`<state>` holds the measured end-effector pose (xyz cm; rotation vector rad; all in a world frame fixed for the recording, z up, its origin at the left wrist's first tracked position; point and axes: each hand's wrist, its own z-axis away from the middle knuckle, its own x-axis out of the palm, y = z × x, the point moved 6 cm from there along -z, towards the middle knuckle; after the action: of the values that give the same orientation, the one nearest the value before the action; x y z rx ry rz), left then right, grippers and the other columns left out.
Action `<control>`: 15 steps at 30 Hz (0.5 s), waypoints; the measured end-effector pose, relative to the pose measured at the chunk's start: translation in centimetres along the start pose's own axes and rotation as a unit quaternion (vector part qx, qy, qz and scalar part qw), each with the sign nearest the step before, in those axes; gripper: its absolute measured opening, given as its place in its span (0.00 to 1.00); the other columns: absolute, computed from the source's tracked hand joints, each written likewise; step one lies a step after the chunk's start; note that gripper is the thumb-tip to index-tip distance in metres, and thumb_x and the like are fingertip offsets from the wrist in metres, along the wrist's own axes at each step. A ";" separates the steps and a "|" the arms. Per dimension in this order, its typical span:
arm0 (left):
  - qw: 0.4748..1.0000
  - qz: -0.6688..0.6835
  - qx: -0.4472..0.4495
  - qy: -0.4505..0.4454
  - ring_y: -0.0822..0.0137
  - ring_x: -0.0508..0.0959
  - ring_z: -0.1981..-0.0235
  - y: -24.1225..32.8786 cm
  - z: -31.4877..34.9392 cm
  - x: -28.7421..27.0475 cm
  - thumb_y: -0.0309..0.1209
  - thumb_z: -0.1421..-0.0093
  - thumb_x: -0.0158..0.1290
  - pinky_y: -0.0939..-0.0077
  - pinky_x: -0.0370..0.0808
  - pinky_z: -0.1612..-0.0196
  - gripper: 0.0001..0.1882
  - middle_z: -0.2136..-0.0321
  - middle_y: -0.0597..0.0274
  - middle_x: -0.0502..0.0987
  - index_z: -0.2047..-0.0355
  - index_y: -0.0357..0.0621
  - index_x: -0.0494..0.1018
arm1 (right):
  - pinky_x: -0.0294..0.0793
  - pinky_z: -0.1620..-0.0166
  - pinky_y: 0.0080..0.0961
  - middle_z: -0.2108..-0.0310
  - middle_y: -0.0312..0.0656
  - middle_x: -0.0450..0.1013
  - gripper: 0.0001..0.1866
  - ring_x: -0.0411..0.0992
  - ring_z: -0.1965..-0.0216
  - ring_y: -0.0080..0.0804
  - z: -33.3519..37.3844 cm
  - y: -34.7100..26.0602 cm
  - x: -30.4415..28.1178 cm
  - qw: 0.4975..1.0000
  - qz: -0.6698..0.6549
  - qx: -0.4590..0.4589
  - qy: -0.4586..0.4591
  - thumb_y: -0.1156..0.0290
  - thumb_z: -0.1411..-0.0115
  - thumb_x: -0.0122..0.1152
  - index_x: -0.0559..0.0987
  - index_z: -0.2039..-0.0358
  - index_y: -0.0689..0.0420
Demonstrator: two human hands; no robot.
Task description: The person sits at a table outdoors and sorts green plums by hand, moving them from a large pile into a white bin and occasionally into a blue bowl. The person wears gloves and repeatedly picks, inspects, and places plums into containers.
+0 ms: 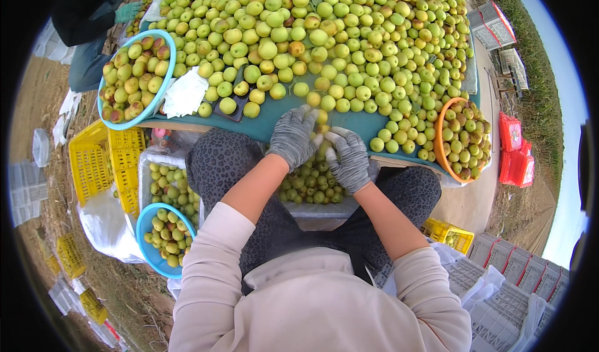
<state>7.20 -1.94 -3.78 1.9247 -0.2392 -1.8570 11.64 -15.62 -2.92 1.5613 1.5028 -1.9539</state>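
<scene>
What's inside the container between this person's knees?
Round green fruit show inside the container. The gloved right hand and the thighs cover parts of it; whatever lies beneath the top fruit cannot be seen.

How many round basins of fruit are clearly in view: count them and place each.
3: the upper blue basin at upper left, the lower blue basin beneath it, and the orange basin at right. Others may be hidden.
</scene>
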 end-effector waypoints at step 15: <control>0.966 -0.084 -0.179 0.165 0.46 0.58 0.38 -4.7 -1.2 -3.5 0.43 0.47 0.58 0.52 0.56 0.36 0.37 0.38 0.47 0.57 0.39 0.47 0.62 | 0.63 0.42 0.46 0.42 0.49 0.62 0.27 0.64 0.45 0.48 1.2 3.2 -3.1 0.993 0.106 -0.017 0.048 0.64 0.47 0.60 0.71 0.45 0.53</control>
<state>7.25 3.91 -2.61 1.9958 0.3521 -1.5138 14.37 -19.23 -2.29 1.7434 1.3357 -1.7501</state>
